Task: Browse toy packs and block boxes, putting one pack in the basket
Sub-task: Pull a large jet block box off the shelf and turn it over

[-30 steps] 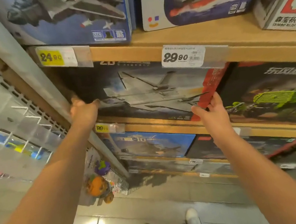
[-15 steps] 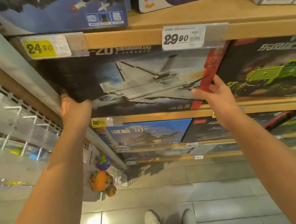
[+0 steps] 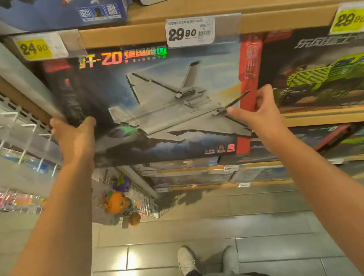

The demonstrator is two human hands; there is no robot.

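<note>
A large dark block box with a grey fighter jet and a red right edge is tilted out from under the wooden shelf, its lower edge hanging past the shelf front. My left hand grips its lower left edge, thumb on the front face. My right hand grips its red right edge, thumb on the front. No basket is in view.
A green truck box stands to the right on the same shelf. More boxes sit above and below. Price tags hang on the upper shelf edge. A pegboard rack is at left; pumpkin toys hang low. My shoes stand on tiled floor.
Both hands have pulled the jet box forward and out of the shelf; it now covers the shelf's front edge and appears larger and closer.
</note>
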